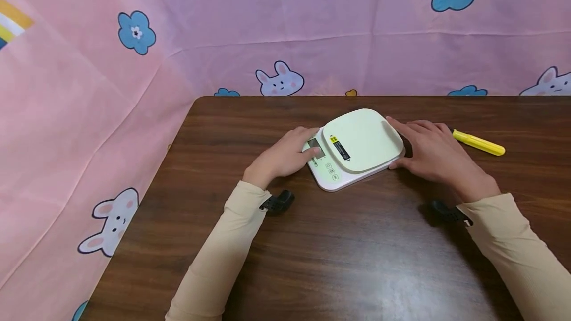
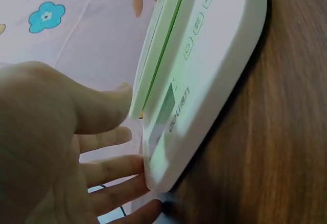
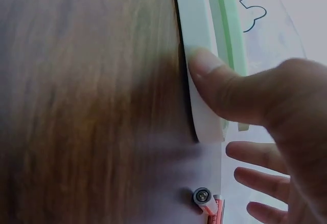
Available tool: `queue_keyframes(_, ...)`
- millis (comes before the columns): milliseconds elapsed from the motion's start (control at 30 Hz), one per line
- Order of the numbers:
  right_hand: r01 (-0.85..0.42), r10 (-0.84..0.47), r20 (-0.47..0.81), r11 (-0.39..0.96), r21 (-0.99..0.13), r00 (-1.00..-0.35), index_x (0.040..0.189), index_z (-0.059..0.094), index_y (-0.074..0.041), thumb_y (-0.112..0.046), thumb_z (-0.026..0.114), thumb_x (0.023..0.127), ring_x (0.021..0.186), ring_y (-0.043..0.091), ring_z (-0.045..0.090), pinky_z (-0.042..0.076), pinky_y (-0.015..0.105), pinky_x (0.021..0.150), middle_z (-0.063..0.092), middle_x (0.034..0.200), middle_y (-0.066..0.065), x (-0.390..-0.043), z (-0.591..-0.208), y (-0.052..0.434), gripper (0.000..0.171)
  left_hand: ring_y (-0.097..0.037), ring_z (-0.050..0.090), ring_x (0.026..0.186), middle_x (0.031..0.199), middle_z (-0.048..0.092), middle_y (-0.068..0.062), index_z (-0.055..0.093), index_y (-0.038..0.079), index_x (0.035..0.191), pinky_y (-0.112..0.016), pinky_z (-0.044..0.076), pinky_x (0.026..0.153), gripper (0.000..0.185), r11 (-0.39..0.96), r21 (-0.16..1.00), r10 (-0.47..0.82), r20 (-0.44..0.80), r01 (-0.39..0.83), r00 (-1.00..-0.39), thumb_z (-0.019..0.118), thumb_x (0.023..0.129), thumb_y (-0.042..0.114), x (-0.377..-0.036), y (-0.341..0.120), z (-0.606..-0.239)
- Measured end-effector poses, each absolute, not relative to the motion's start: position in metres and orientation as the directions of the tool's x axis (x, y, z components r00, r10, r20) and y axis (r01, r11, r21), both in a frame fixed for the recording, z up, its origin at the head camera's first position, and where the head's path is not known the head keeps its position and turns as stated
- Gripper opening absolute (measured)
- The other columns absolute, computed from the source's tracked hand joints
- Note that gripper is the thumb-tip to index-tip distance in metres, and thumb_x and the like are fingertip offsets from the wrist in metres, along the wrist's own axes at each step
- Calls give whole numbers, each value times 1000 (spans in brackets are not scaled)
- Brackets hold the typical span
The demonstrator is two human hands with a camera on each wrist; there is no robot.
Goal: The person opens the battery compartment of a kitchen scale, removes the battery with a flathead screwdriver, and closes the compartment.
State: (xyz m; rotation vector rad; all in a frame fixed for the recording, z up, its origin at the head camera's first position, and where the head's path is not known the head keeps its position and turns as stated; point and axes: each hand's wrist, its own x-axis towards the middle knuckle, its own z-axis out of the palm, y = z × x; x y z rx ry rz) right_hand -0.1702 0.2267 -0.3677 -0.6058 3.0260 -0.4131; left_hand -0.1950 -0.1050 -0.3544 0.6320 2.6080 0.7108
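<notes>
A small white plastic kitchen scale with a pale green weighing plate sits just above the middle of the head view, flat on the dark brown wooden table. I have my left hand against its left end: the thumb lies on the grey display window and the other fingers, fairly straight, press along the white edge. In the left wrist view those fingers reach the corner of the base beside the display and the row of round buttons. My right hand is at the scale's right side, fingers spread along the far edge of the plate and the thumb set against the near white rim; the right wrist view shows that thumb pressed on the rim. Neither hand wraps around the scale; both lie relaxed against it. A yellow marker pen lies on the table just right of my right hand, towards the right edge of the frame. Behind the table hangs a pink cloth printed with rabbits and blue flowers.
</notes>
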Motion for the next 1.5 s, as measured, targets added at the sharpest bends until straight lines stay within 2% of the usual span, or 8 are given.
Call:
queue_keyframes(267, -344, -332, 91, 912, -225, -939, 161, 44, -11, -36, 91, 83, 130, 52, 57, 38, 70, 108, 64, 138, 33, -172, -373, 225, 95, -26, 44, 147, 158, 48, -12, 38, 11, 165, -44, 36, 126, 59, 807, 509, 476, -258, 301, -841, 54, 111, 31, -190, -111, -350)
queue_keyframes(500, -333, -355, -95, 924, -188, -930, 157, 44, 1, -32, 72, 99, 94, 43, 70, 49, 66, 94, 74, 89, 20, -162, -350, 213, 72, -24, 44, 146, 160, 47, -10, 37, 11, 165, -43, 37, 125, 59, 770, 556, 498, -217, 313, -840, 54, 111, 28, -192, -112, -351)
queue_keyframes(633, -283, -360, -323, 923, -262, -875, 164, 23, 6, -45, 61, 106, 113, 53, 66, 50, 68, 96, 69, 121, 35, -153, -340, 206, 86, -23, 45, 148, 162, 47, -9, 35, 12, 166, -42, 36, 126, 61, 758, 567, 509, -203, 323, -837, 55, 111, 27, -192, -109, -352)
queue_keyframes(767, -222, -366, -424, 909, -351, -828, 167, 7, 5, -64, 46, 107, 136, 57, 52, 46, 70, 104, 43, 155, 41, -149, -342, 204, 100, -22, 45, 149, 162, 48, -7, 36, 14, 166, -41, 36, 127, 60, 764, 558, 503, -203, 323, -840, 55, 111, 27, -191, -107, -352)
queue_keyframes(933, -222, -379, -403, 896, -384, -833, 167, 14, 4, -74, 37, 104, 151, 53, 37, 27, 74, 119, 34, 163, 38, -149, -353, 203, 102, -21, 51, 141, 157, 54, -6, 40, 16, 164, -42, 40, 123, 56, 786, 532, 481, -206, 315, -852, 54, 111, 28, -190, -104, -350)
queue_keyframes(1067, -228, -370, -408, 907, -354, -835, 165, 15, 8, -68, 36, 108, 156, 58, 18, 10, 77, 123, 23, 167, 39, -145, -350, 197, 98, -20, 57, 133, 155, 57, -5, 41, 17, 163, -42, 45, 118, 56, 816, 507, 439, -233, 277, -868, 54, 111, 31, -187, -103, -345)
queue_keyframes(1233, -254, -358, -401, 923, -290, -843, 164, 13, 12, -61, 37, 111, 154, 65, 13, 9, 75, 124, 15, 168, 41, -139, -343, 189, 93, -20, 61, 123, 150, 61, -4, 46, 17, 160, -42, 49, 112, 52, 837, 470, 424, -230, 281, -876, 55, 111, 31, -185, -100, -341)
queue_keyframes(1500, -268, -385, -378, 907, -325, -842, 164, 13, 13, -55, 47, 109, 155, 65, 9, 6, 75, 125, 15, 168, 41, -141, -345, 191, 93, -21, 63, 119, 146, 65, -6, 51, 17, 157, -44, 51, 109, 48, 863, 416, 394, -202, 285, -897, 54, 110, 29, -181, -95, -343)
